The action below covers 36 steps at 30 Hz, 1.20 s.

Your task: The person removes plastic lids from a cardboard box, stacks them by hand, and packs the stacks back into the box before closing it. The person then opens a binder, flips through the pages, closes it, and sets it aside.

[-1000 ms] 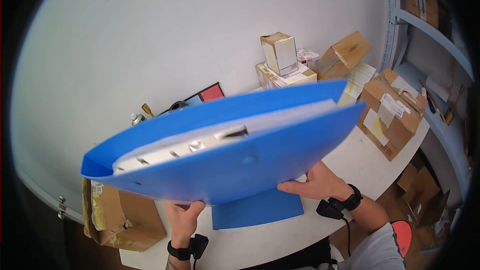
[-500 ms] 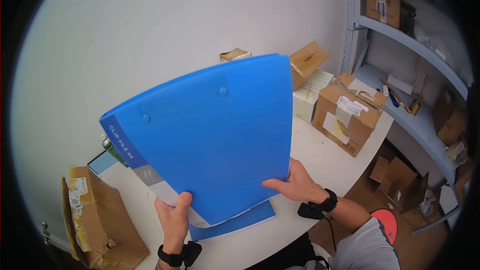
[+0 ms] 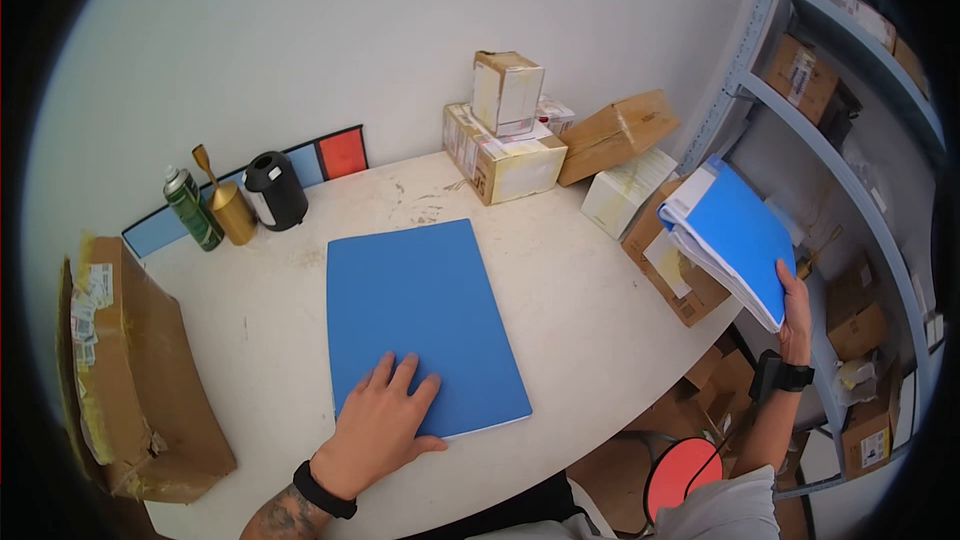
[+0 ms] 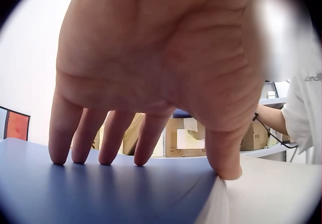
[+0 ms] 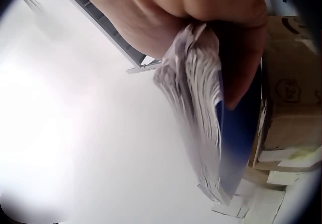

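Note:
A flat blue folder (image 3: 420, 285) lies on the white table in front of me. My left hand (image 3: 382, 427) rests on its near part, fingers spread; in the left wrist view the fingertips (image 4: 105, 156) touch the cover and the thumb is at the folder's edge. Out to the right, my right hand (image 3: 795, 315) grips a blue clip file (image 3: 745, 230) by one edge, raised and tilted over the table's right side. A thick stack of paper sheets (image 5: 198, 98) shows between its covers in the right wrist view.
An open cardboard box (image 3: 165, 380) stands at the left. A green spray can (image 3: 193, 208), a brass-coloured vessel (image 3: 233, 212) and a black canister (image 3: 277, 192) line the wall. Boxes (image 3: 510, 155) are stacked at the back. Right are metal shelves (image 3: 850, 150) and a red stool (image 3: 680, 480).
Both hands held the clip file up in front; the left hand has let go and come down on the folder. My right hand has carried the file to the right, uncovering the folder.

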Motion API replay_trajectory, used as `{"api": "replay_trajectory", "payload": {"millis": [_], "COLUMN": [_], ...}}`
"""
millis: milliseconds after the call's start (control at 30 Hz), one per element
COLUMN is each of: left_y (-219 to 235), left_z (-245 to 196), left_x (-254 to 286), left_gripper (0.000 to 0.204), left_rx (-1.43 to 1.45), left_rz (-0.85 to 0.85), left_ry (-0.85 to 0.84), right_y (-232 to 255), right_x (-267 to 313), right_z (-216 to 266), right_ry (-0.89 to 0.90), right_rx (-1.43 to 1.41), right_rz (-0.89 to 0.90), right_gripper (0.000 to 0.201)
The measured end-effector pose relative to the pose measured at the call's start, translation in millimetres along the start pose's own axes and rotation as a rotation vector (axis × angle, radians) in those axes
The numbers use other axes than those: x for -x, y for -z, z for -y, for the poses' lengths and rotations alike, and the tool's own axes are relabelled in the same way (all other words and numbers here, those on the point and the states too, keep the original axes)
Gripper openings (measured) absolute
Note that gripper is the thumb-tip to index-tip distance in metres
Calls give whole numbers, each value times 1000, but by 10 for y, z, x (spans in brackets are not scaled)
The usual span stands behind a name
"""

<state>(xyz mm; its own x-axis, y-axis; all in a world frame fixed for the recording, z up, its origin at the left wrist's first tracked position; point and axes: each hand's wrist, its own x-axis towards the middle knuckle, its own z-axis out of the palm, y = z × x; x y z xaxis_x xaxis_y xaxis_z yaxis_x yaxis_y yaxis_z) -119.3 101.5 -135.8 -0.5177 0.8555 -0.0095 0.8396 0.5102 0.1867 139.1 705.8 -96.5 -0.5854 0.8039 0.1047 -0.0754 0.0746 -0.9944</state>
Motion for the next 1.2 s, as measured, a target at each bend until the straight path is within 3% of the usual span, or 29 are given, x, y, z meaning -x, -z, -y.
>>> {"api": "replay_trajectory", "payload": {"millis": [100, 167, 233, 300, 367, 433, 500, 533, 567, 600, 633, 700, 733, 800, 867, 933, 967, 1033, 1067, 1100, 1133, 1167, 1200], "left_y": [-19, -66, -79, -87, -190, -229, -181, -145, -100, -66, -74, -151, -207, -250, -170, -138, -96, 54, 78, 50, 2, -22, -98], "left_z": [2, 47, 65, 55, 24, -28, -62, -55, -40, -17, -8, -15, 6, 13, 83, 151, 134, 116, 136, 143, 167, 201, 141], "left_x": [49, 70, 127, 152, 191, 229, 272, 329, 402, 470, 570, 828, 921, 1024, 1037, 1113, 1104, 1065, 1148, 1186, 1219, 1269, 1343], "left_gripper": [73, 69, 66, 60, 58, 56, 52, 52, 55, 59, 59, 66, 66, 66, 68, 71, 71, 71, 72, 72, 71, 70, 67], "left_rx": [-39, -30, -37, 11, -62, -153, -164, -175, 9, 191, 178, 339, 381, 538, 518, 520, 510, 673, 692, 681, 558, 422, 106], "left_rz": [-13, -35, -50, -42, -116, -167, -362, -349, -436, -524, -519, -794, -898, -1098, -1163, -1210, -1210, -1342, -1283, -1275, -1290, -1297, -1306], "left_ry": [2, 0, -27, -38, -68, -120, -209, -219, -113, -3, -6, 310, 363, 499, 608, 757, 761, 952, 1018, 1009, 1049, 1073, 972], "right_y": [-142, -504, -553, -127, -527, -1437, -2249, -2515, -2733, -2909, -3056, -3298, -3383, -3495, -3563, -3605, -3631, -3693, -3715, -3736, -3758, -3818, -3935], "right_x": [106, 500, 646, 631, 949, 1442, 1605, 1571, 1505, 1435, 1377, 1316, 1293, 1255, 1267, 1266, 1266, 1294, 1288, 1270, 1261, 1300, 1372], "right_z": [-180, 176, 201, -83, -165, -178, -124, -163, -259, -365, -442, -486, -503, -518, -604, -691, -650, -454, -438, -416, -393, -362, -328], "right_ry": [-120, -210, -109, 361, 744, 470, 131, -16, -159, -222, -285, -352, -423, -402, -391, 199, 199, -111, -117, -258, -397, -397, -477], "right_rx": [-52, 181, 380, 584, 422, 279, 212, 216, 218, 222, 227, 247, 283, 312, 342, 572, 564, 462, 438, 337, 228, 196, 47], "right_rz": [-14, -57, -448, -704, -572, -139, 400, 554, 711, 800, 893, 954, 1016, 1023, 1032, 892, 899, 1075, 1066, 1219, 1368, 1357, 1359], "right_gripper": [53, 50, 51, 46, 42, 25, 12, 15, 22, 29, 35, 37, 39, 39, 38, 38, 38, 40, 40, 44, 49, 49, 57]}}
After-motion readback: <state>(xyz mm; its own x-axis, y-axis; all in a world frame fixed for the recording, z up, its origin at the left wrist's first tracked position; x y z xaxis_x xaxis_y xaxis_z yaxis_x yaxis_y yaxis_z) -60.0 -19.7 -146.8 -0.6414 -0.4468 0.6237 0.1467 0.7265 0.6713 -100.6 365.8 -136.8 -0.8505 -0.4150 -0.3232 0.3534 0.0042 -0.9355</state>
